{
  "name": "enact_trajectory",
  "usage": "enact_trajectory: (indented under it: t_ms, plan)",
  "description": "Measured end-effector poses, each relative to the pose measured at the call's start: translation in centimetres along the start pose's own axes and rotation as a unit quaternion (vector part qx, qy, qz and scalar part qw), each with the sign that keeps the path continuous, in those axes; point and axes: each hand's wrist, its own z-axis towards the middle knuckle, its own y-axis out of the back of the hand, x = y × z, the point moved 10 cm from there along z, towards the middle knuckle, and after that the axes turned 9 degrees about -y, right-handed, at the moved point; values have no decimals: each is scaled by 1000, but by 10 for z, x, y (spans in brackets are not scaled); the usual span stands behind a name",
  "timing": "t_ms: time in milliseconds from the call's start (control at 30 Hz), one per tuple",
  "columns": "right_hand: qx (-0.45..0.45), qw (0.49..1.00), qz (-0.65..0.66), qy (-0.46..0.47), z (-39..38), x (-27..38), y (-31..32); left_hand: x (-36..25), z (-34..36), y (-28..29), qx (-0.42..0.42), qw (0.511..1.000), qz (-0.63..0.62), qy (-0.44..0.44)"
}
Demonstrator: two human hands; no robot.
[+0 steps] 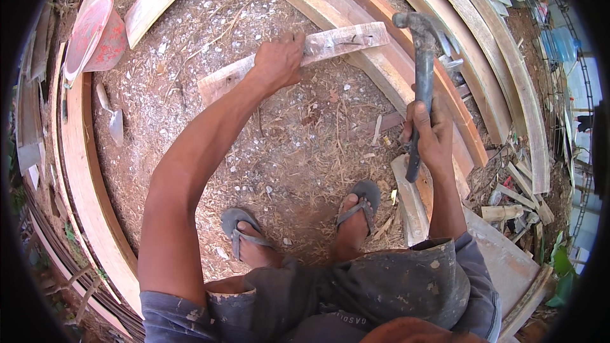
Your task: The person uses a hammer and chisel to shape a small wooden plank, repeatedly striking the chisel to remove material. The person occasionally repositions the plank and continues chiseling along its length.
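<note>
My left hand [279, 60] is closed around the middle of a short weathered board [343, 39]. The board's right end rests over longer planks, and a bent nail [346, 42] seems to lie or stick out near that end. In my right hand [432, 128] is a claw hammer [424, 57], gripped by its dark handle and held upright with the head at the top. The hammer head is to the right of the board's end, apart from it in the picture. How high it is above the planks I cannot tell.
Long planks [387, 76] run diagonally at the right. A pink bucket [108, 41] lies tipped at the upper left, with a trowel [114, 121] below it. More timber [89, 159] borders the left. Wood scraps [502, 211] lie at the lower right. My sandalled feet stand on chip-strewn dirt.
</note>
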Motion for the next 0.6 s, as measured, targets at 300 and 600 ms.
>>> enact_trajectory:
  t_ms: [300, 600]
  plan:
    - [1, 991, -21, 134, 42, 46, 14, 7, 4, -1, -22, 999, -13, -22]
    - [73, 973, -195, -102, 85, -31, -11, 24, 11, -22, 6, 998, -56, -18]
